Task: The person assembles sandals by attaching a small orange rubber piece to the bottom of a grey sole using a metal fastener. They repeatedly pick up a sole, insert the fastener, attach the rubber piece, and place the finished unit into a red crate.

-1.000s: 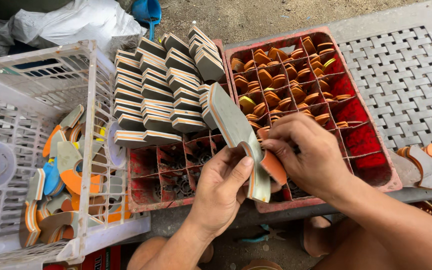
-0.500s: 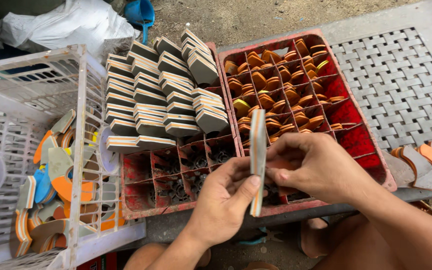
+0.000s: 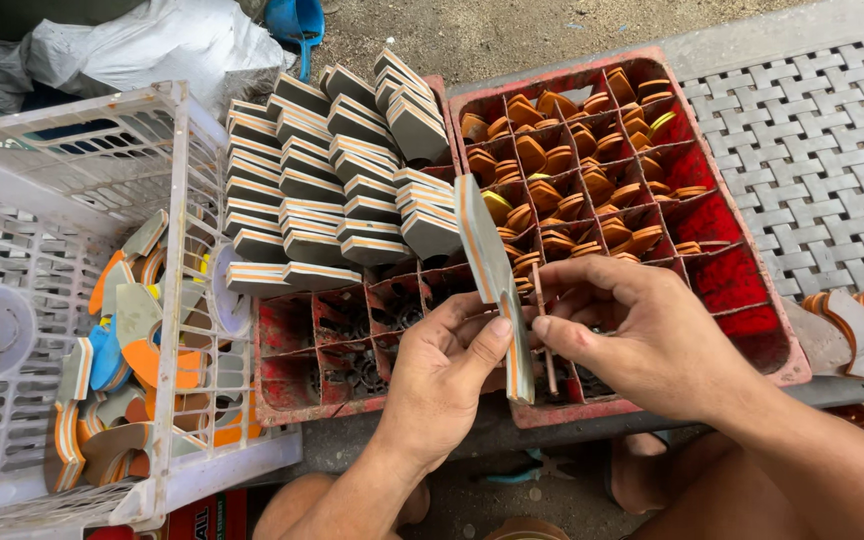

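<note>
My left hand and my right hand together hold a flat grey sole-shaped foam piece with an orange and white layered edge, turned edge-on above the crates. The left thumb presses its lower end, and the right fingers pinch the same end, with a thin orange strip hanging beside them. Below it stands a red divided crate with stacks of similar grey pieces in its far cells. Several near cells hold nothing.
A second red crate on the right holds several small orange curved pieces. A white plastic basket on the left contains orange, grey and blue offcuts. More offcuts lie at the right by a grey lattice mat.
The foam piece has been turned in my hands, from flat-side view to edge-on, and tilted. My right fingers have moved down to its lower end.
</note>
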